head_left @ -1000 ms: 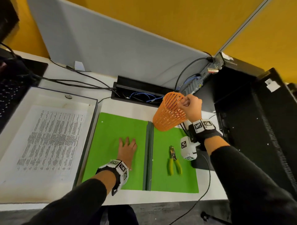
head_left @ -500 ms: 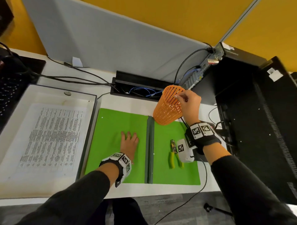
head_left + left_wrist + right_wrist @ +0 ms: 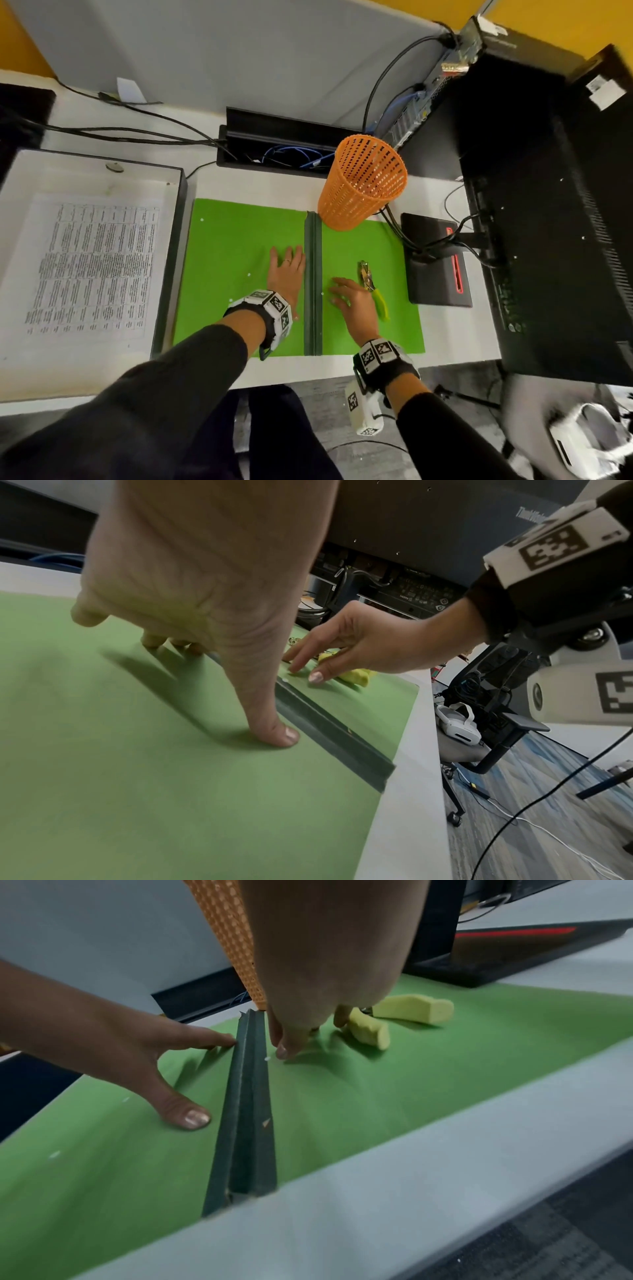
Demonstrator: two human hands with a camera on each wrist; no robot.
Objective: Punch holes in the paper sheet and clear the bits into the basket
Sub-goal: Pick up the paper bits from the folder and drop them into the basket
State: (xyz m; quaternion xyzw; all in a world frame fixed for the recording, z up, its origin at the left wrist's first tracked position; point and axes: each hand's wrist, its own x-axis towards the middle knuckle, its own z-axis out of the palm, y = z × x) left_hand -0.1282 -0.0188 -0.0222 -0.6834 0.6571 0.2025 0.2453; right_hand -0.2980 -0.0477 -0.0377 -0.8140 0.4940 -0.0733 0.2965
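Note:
The orange mesh basket (image 3: pixel 363 181) stands upright at the far edge of the open green folder (image 3: pixel 239 240), free of both hands; its wall (image 3: pixel 232 934) shows behind my right hand. My left hand (image 3: pixel 287 270) lies flat on the folder's left half beside the dark spine (image 3: pixel 312 284). My right hand (image 3: pixel 352 301) hovers with spread fingers over the right half, fingertips (image 3: pixel 282 1049) touching down near a white paper bit (image 3: pixel 267 1058). The punch with yellow-green handles (image 3: pixel 373 289) lies just right of that hand. More white bits (image 3: pixel 249 275) dot the left half. The printed sheet (image 3: pixel 92 267) lies in the left tray.
A white tray (image 3: pixel 171 178) borders the folder on the left. A black cable box (image 3: pixel 274 147) sits behind it. A black monitor stand (image 3: pixel 435 260) and computer case (image 3: pixel 548 205) crowd the right side. The desk's front edge (image 3: pixel 308 373) runs close below the folder.
My right hand let go of the basket, left it standing at the folder's far edge, and came down onto the right half near the punch. The left hand stayed flat on the folder.

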